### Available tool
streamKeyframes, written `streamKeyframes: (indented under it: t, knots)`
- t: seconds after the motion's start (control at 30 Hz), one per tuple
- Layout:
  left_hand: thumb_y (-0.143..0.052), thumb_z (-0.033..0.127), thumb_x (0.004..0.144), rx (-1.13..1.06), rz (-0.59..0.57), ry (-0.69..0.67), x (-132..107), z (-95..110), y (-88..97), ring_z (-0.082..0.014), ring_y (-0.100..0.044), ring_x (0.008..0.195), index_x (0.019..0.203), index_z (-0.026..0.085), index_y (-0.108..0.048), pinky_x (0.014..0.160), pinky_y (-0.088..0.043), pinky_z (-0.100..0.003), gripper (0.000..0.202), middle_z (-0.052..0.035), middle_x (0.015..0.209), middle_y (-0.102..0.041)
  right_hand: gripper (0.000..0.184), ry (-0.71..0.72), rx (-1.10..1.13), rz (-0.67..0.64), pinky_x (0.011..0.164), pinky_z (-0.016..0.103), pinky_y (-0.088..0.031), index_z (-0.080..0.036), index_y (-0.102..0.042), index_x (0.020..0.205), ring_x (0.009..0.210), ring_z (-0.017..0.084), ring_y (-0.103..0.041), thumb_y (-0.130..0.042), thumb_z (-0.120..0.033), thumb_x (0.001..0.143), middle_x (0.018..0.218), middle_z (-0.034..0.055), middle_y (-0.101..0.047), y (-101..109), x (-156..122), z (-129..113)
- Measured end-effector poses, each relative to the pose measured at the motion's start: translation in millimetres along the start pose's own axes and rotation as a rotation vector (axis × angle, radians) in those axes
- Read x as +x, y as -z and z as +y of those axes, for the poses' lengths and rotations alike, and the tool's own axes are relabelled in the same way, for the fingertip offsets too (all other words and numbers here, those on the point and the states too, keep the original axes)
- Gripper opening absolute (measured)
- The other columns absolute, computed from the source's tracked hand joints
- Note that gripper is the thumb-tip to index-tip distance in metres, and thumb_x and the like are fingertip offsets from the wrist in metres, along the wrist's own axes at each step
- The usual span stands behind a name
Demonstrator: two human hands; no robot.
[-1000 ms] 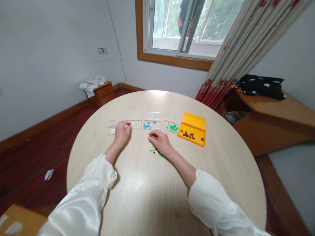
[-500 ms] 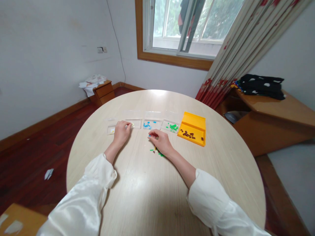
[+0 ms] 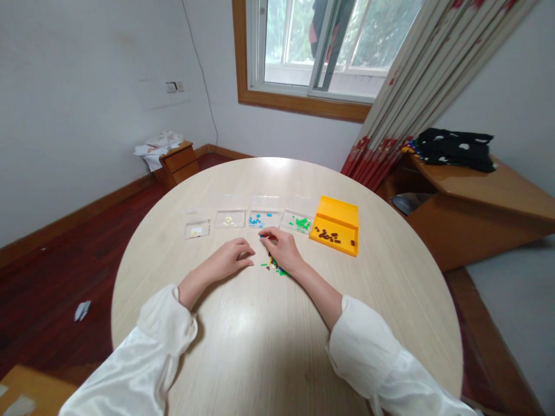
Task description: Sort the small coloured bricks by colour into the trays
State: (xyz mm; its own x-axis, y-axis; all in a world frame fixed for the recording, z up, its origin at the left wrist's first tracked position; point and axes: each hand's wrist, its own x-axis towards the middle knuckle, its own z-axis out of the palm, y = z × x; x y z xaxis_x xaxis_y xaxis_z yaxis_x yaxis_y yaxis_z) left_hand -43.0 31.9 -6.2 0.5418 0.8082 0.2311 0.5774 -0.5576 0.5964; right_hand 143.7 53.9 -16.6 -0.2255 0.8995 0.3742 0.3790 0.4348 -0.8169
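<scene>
My left hand is over the table left of a small pile of mixed building bricks, its thumb and fingers apart with nothing between them. My right hand pinches a small blue brick just in front of the clear box with blue bricks. Part of the pile is hidden under my right hand; green, brown, yellow and white pieces show. To the left stand a clear box with pale yellow bricks and a smaller clear box with a few yellow and white bits.
Right of the blue bricks are a clear box of green bricks and an open yellow case with brown bricks. All rest on a round wooden table. A wooden cabinet stands beyond its right edge.
My left hand has moved from the pale yellow box back toward the pile, and its fingers have parted. My right hand stays near the blue box, still pinching the blue brick.
</scene>
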Motion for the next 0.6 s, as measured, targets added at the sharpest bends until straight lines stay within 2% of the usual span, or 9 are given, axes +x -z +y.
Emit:
streamKeyframes:
  t: [0.23, 0.5, 0.6]
  knots:
    - [-0.049, 0.014, 0.080, 0.053, -0.015, -0.006, 3.4, 0.0, -1.7, -0.0159, -0.057, 0.074, 0.074, 0.017, -0.063, 0.071, -0.047, -0.029, 0.015, -0.0050, 0.079, -0.060, 0.017, 0.000, -0.009, 0.001, 0.078, 0.030, -0.050, -0.018, -0.065, 0.088, 0.076, 0.014, -0.064, -0.053, -0.014, 0.078, 0.087, 0.0033, -0.070, -0.8, 0.9, 0.6]
    - [-0.056, 0.021, 0.080, 0.012, -0.013, -0.003, 2.2, 2.1, -0.6, -0.0154, -0.058, 0.076, 0.085, 0.017, -0.064, 0.073, -0.046, -0.028, 0.010, -0.0046, 0.085, -0.061, 0.017, 0.034, -0.008, 0.004, 0.077, 0.029, -0.051, -0.018, -0.066, 0.088, 0.077, 0.014, -0.064, -0.052, -0.013, 0.078, 0.088, 0.0039, -0.070, -1.5, 1.1, 2.5]
    - [-0.052, 0.016, 0.081, 0.008, -0.040, -0.018, 2.6, 1.3, -3.1, -0.0151, -0.058, 0.078, 0.079, 0.017, -0.064, 0.074, -0.046, -0.027, 0.012, -0.0052, 0.084, -0.062, 0.017, 0.054, -0.006, 0.011, 0.076, 0.028, -0.051, -0.018, -0.066, 0.087, 0.075, 0.014, -0.064, -0.053, -0.013, 0.078, 0.085, 0.0035, -0.070, -2.4, 1.2, 4.2]
